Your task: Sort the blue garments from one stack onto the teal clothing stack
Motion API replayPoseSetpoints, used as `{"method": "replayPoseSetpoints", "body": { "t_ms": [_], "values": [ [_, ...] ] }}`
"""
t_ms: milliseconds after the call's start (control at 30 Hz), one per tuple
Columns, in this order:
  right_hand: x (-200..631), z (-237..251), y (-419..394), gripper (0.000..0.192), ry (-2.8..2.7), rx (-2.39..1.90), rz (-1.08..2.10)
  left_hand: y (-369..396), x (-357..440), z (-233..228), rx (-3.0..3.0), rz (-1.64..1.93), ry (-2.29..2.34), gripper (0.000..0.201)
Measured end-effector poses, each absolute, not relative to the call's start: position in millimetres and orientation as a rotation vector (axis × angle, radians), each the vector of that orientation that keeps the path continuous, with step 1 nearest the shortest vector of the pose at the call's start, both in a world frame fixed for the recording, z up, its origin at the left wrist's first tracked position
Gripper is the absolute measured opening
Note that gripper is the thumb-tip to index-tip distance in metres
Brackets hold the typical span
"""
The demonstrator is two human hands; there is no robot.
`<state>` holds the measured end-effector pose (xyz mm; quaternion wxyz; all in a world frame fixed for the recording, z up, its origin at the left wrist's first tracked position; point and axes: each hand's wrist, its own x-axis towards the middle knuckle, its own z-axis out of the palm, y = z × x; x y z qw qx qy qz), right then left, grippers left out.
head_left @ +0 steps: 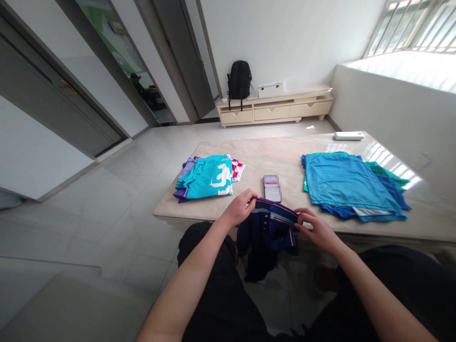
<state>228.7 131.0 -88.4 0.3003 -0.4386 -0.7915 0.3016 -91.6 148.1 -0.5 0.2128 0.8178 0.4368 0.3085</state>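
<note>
A dark navy polo shirt [269, 228] with a striped collar and small buttons hangs in front of the table's near edge. My left hand [242, 207] pinches one end of its collar, and my right hand [315, 229] grips the other end, so the collar is stretched between them. The lower part of the shirt droops into shadow between my knees. Just beyond the collar lies a phone-like flat object [272, 188] with a blurred face. To the left is a pile of folded clothes [208, 176], turquoise on top; to the right, a pile of blue and green clothes [351, 183].
Both piles rest on a pale marble-topped table [256, 154]. A white oblong device [349, 136] lies near its far right corner. Against the back wall, a low cabinet [274, 112] carries a black backpack [240, 80] and a white box [270, 90].
</note>
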Motion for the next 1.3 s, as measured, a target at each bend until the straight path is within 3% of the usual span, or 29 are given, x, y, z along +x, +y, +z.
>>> {"method": "replayPoseSetpoints", "body": {
  "t_ms": [100, 367, 733, 1000, 1167, 1300],
  "values": [
    [224, -77, 127, 0.025, -1.827, -1.064, 0.819, 150, -94, 0, 2.310, 0.828, 1.218, 0.014],
    [227, -81, 127, 0.028, -1.524, -1.415, 0.485, 151, -91, -2, 2.351, 0.760, 1.194, 0.016],
    [238, -89, 137, 0.039, -1.686, -1.363, 0.616, 153, -85, -11, 2.328, 0.825, 1.205, 0.014],
    [240, -94, 140, 0.033, -1.789, -1.232, 0.687, 151, -84, -11, 2.281, 0.874, 1.209, 0.008],
    [241, -94, 138, 0.052, -1.941, -1.124, 0.732, 152, -84, -14, 2.243, 0.872, 1.238, 0.008],
    [235, -86, 133, 0.030, -2.094, -1.040, 0.629, 151, -84, -13, 2.232, 0.873, 1.255, 0.009]
  ]
}}
